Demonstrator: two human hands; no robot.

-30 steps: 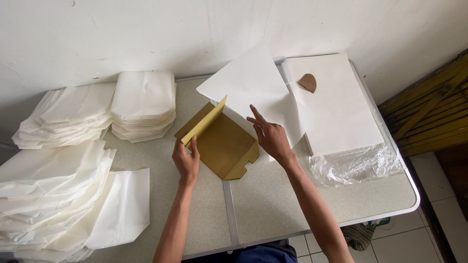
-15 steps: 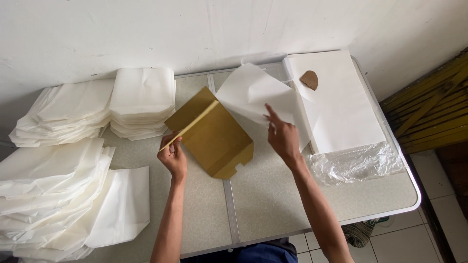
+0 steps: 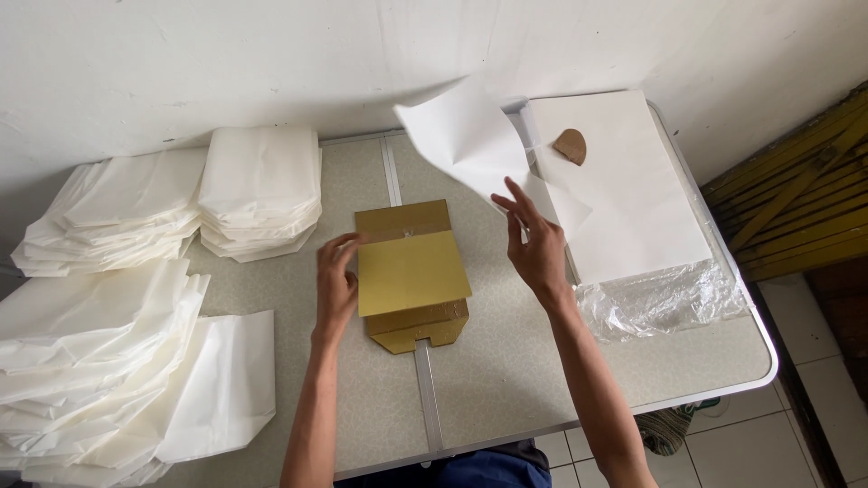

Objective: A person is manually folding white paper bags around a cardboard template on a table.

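A folded tan cardboard template [image 3: 412,273] lies flat on the speckled table [image 3: 506,361] in the middle. My left hand [image 3: 335,282] rests its fingertips on the template's left edge. My right hand [image 3: 537,242] pinches a loose white paper sheet [image 3: 466,145] and holds it lifted above the table, to the right of the template. The sheet comes off a stack of white paper [image 3: 624,185] at the right, where a small brown half-round piece [image 3: 570,145] lies on top.
Piles of folded white paper bags [image 3: 260,188] sit at the back left, more bags [image 3: 99,352] fill the left side. Crumpled clear plastic wrap [image 3: 665,298] lies under the paper stack. A white wall runs behind; yellow-brown slats [image 3: 796,208] stand at the right.
The cardboard template was tilted up in my left hand and now lies flat. My right hand has lifted the white sheet higher off the stack.
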